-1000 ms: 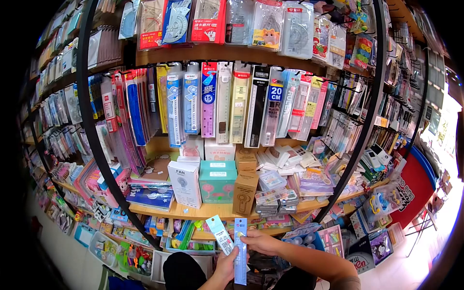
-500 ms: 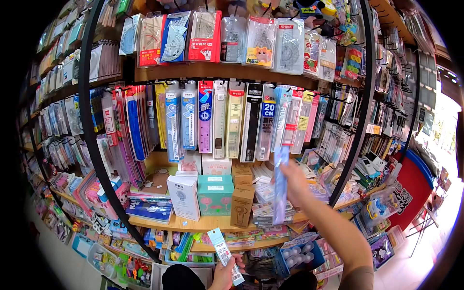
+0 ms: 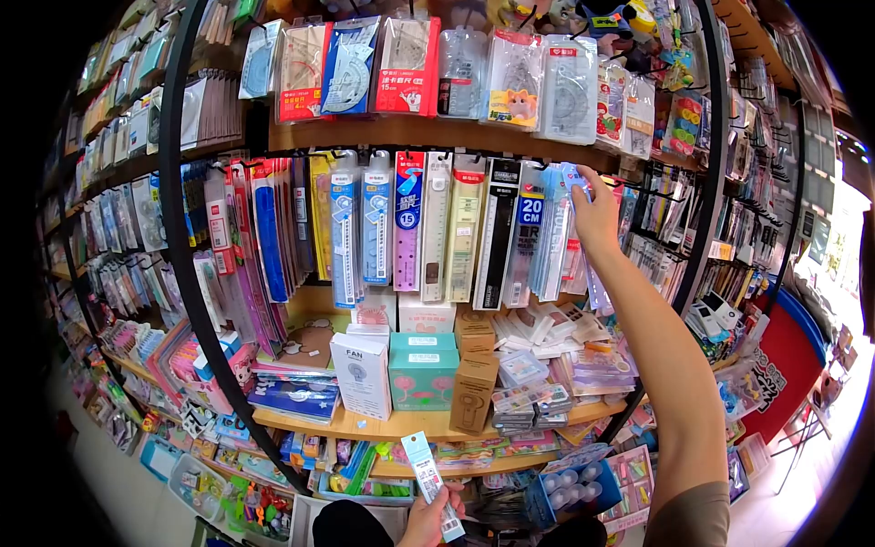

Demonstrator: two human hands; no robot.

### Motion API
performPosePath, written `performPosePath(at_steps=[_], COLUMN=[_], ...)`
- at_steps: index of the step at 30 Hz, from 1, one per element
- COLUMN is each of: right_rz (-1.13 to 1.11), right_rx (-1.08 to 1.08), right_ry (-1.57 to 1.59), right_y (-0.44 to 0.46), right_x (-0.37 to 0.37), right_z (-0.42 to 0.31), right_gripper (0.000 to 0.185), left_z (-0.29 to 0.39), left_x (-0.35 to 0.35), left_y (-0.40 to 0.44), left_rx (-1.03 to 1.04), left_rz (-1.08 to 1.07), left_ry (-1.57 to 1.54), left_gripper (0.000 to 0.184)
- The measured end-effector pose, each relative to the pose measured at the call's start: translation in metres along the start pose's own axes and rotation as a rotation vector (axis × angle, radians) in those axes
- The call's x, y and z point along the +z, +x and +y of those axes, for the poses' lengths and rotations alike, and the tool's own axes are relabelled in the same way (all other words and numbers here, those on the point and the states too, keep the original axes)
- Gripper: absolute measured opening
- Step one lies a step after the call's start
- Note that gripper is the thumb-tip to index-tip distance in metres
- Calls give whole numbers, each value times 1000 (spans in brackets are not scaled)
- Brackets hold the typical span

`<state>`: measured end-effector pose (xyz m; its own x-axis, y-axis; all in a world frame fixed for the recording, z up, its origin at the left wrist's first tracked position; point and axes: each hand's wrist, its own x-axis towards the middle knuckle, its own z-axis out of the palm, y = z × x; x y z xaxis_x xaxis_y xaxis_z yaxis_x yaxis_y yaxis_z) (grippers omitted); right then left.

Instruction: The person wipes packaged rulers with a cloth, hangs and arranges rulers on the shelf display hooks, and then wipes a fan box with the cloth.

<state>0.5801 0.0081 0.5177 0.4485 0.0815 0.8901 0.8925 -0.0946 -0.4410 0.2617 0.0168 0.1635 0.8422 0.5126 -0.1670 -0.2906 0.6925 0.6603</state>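
My right hand (image 3: 596, 219) is raised to the hook row, its fingers closed at the top of a purple ruler pack (image 3: 597, 292) that hangs down beside the other packs. Just left of it are light blue ruler packs (image 3: 549, 251) and a pack marked 20 CM (image 3: 530, 214). Low in front of me, my left hand (image 3: 425, 520) grips the lower part of a slim light blue ruler pack (image 3: 422, 465), tilted, with its printed label facing up.
Set squares in packs (image 3: 407, 68) hang along the upper row. On the wooden shelf (image 3: 319, 424) stand a white fan box (image 3: 362, 378), a green box (image 3: 424, 378) and a brown box (image 3: 474, 397). Black uprights (image 3: 187, 228) flank the display. Bins of small goods sit below.
My right hand has risen with the purple ruler pack from in front of the shelf to the hook row. My left hand still holds its light blue pack low down. The view has shifted slightly.
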Motion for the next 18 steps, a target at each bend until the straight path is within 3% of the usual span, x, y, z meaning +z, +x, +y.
performPosePath(at_steps=[7, 15, 18], right_rz=[19, -131, -106], right_rx=[-86, -37, -35], right_ry=[-84, -329, -418], right_y=[-3, -6, -13], right_x=[7, 25, 26], right_z=[18, 29, 24], right_gripper=[33, 51, 54], left_z=[5, 3, -6], left_x=[0, -2, -20], left_y=[3, 4, 15], left_rx=[-9, -14, -38], left_rz=[-23, 15, -105], left_ry=[22, 68, -7], left_gripper=[19, 21, 28])
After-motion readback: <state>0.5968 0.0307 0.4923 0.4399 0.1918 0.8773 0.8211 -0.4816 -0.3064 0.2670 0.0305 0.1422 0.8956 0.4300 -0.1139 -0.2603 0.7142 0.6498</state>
